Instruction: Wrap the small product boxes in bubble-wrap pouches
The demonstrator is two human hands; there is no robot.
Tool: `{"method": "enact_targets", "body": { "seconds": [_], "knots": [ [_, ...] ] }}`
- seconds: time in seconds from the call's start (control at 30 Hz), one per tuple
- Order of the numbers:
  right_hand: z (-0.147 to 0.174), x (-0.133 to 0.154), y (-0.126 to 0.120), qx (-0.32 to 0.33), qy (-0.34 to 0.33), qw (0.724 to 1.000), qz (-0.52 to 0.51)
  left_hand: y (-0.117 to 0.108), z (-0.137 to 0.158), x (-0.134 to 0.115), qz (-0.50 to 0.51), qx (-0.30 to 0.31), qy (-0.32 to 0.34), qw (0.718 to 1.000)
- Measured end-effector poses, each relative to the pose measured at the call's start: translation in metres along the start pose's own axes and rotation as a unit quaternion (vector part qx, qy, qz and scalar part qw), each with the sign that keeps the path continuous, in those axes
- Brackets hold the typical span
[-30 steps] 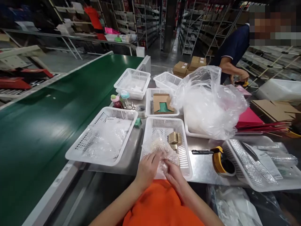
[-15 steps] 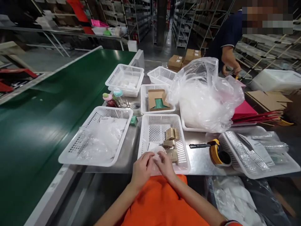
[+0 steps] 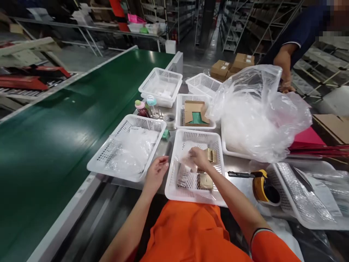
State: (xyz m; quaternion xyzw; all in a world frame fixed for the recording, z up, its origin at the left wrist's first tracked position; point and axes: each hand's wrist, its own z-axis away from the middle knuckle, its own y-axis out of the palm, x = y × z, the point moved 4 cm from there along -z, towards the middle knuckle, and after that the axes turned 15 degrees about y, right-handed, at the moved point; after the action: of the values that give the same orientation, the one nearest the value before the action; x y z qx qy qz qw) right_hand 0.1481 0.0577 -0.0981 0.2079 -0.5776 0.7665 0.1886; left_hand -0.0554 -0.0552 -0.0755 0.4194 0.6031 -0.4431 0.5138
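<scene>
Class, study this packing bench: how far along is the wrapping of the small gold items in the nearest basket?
Done: nothing can be confirmed as wrapped. In hand: the right hand holds a piece of clear wrap inside the middle basket; the left hand hovers open beside its rim. Left: at least two gold items lie bare in that basket.

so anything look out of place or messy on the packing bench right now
Nothing looks spilled or damaged. The oddest thing is the big clear plastic bag, billowing out over the rim of its white tray. The right hand holds a small clear wrap inside the middle basket; the left hand hovers beside the basket.
</scene>
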Motion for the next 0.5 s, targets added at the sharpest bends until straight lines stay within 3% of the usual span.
{"method": "enact_targets", "body": {
  "seconds": [0.1,0.23,0.3,0.4,0.5],
  "knots": [
    [-0.036,0.003,-0.017,-0.053,0.007,0.998,0.016,-0.061,0.001,0.027,-0.171,-0.076,-0.003,0.982],
    [-0.036,-0.007,-0.032,-0.161,0.027,0.986,0.041,-0.121,-0.001,0.047,-0.35,-0.134,-0.007,0.927],
    [-0.023,-0.021,-0.016,-0.126,-0.001,0.983,0.135,-0.132,-0.009,0.052,-0.407,-0.145,-0.013,0.902],
    [0.0,-0.054,0.022,-0.039,0.0,0.954,0.298,-0.137,-0.037,0.059,-0.517,-0.149,-0.018,0.842],
    [0.013,-0.074,0.042,-0.031,-0.004,0.941,0.336,-0.146,-0.073,0.066,-0.563,-0.174,-0.015,0.808]
  ]
}}
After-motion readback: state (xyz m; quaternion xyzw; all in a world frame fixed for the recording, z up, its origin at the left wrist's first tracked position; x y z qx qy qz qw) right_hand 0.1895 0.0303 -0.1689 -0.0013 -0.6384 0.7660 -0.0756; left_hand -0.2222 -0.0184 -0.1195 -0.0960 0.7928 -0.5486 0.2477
